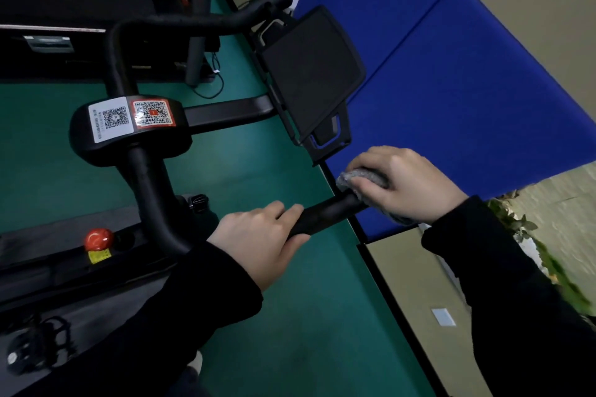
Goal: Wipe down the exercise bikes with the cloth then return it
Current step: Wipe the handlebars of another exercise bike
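Where the smooth, round black handlebar [322, 215] ends nearest you, your left hand [258, 237] curls its fingers and thumb round the tube. Your right hand [404, 185], just beyond, grips a nubby grey cloth [350, 177] bunched over the bar's tip. Farther off, the matte hub [96, 153] of the exercise bike [146, 190] bears two square code stickers, one white [111, 119], one red [153, 113]. One flat black tablet holder [309, 74] stands before blue padded panels [467, 90].

1. The left hand [258, 242] lies on the handlebar [322, 216]; the right hand [403, 187] is at the bar's end, over the cloth [351, 179].
2. The screen tray [309, 74] stands beyond both hands; the knob [98, 238] is to their left.
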`<state>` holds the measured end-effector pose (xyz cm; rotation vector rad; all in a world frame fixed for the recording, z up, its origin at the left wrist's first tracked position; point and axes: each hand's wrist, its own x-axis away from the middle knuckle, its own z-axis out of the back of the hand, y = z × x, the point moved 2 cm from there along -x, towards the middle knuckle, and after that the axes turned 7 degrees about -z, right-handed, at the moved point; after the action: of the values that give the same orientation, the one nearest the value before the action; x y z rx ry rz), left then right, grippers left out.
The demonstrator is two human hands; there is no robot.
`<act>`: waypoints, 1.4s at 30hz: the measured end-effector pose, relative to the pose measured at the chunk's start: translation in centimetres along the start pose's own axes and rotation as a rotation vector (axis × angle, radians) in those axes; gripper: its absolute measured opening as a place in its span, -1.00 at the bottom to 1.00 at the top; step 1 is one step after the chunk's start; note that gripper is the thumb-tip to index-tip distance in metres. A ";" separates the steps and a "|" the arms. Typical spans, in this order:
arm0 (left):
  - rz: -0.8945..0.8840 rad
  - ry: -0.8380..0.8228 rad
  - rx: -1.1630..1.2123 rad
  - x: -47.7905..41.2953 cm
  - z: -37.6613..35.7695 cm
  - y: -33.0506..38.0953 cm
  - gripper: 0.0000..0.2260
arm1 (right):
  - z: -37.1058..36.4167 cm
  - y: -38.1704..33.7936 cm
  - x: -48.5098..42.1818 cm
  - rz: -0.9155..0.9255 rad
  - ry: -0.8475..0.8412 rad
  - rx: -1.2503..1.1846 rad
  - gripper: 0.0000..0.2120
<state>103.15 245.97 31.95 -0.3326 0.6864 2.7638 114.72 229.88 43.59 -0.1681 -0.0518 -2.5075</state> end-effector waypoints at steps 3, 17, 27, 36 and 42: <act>0.001 0.006 -0.019 0.0 -0.1 -0.1 -0.54 | 0.2 0.6 -0.2 -0.030 -0.004 -0.178 -0.89; -0.049 0.099 -0.109 -0.6 1.1 0.4 -0.54 | -6.4 1.8 3.0 -0.448 0.776 -1.344 -0.86; -0.064 0.066 -0.131 -0.8 1.3 0.6 -0.54 | -10.4 -4.2 1.8 -0.816 1.233 -1.564 -0.85; -0.059 0.015 -0.119 -0.7 1.2 0.6 -0.58 | -12.3 -5.6 2.3 -0.786 1.095 -1.622 -0.67; -0.074 -0.026 -0.111 -0.9 1.3 0.7 -0.63 | -12.8 -7.2 3.3 -0.863 1.024 -1.443 -0.80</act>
<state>103.56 245.84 33.59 -0.3377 0.5044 2.7364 106.47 232.86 31.38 0.7062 2.4674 -2.4614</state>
